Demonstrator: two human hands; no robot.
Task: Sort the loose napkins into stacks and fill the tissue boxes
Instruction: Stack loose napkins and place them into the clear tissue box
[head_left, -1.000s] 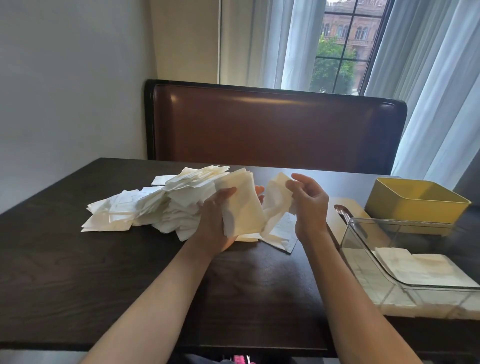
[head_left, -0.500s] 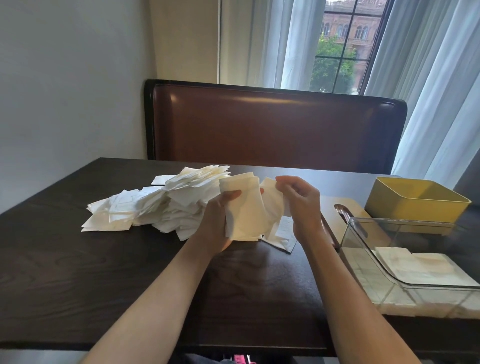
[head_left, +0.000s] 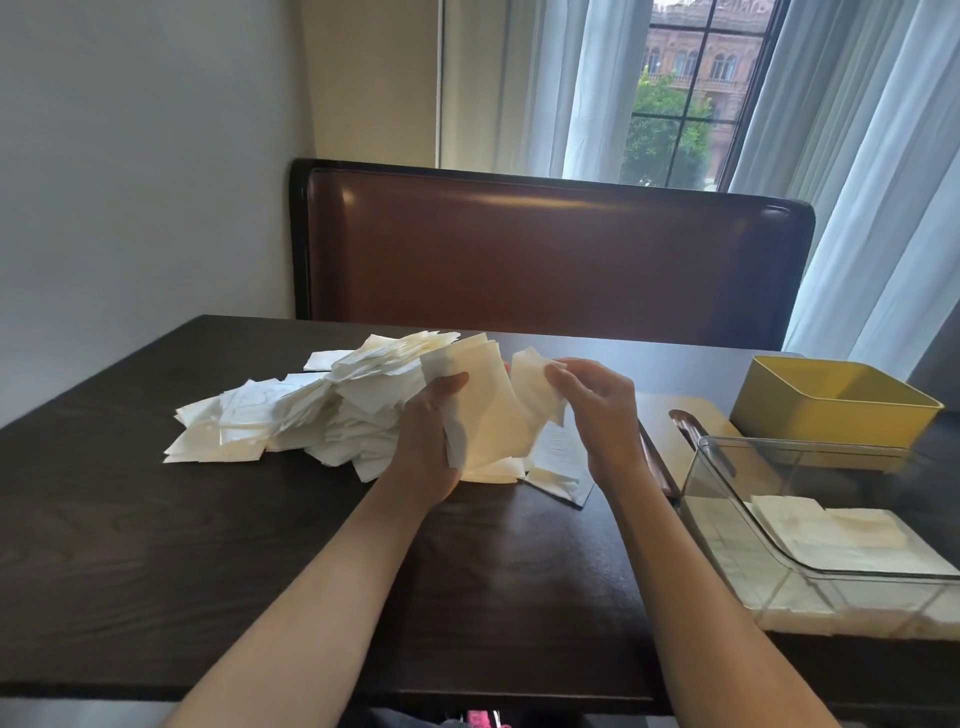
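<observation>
A loose heap of white napkins (head_left: 291, 415) sprawls over the dark table (head_left: 130, 545), left of centre. My left hand (head_left: 428, 441) grips an upright bundle of napkins (head_left: 480, 410) with the thumb across its front. My right hand (head_left: 597, 410) pinches a single napkin (head_left: 535, 384) against the right side of that bundle. A clear plastic tissue box (head_left: 810, 525) at the right holds flat white napkins (head_left: 841, 535). Behind it stands a yellow box (head_left: 831, 405).
A few napkins lie flat on the table under my hands (head_left: 556, 462). A beige board (head_left: 670, 431) with a dark handle lies between my right hand and the boxes. A brown leather bench back (head_left: 545, 249) rises behind the table's far edge.
My right hand has brought its single napkin leftward, from apart to up against the bundle in my left hand. The left hand has barely moved.
</observation>
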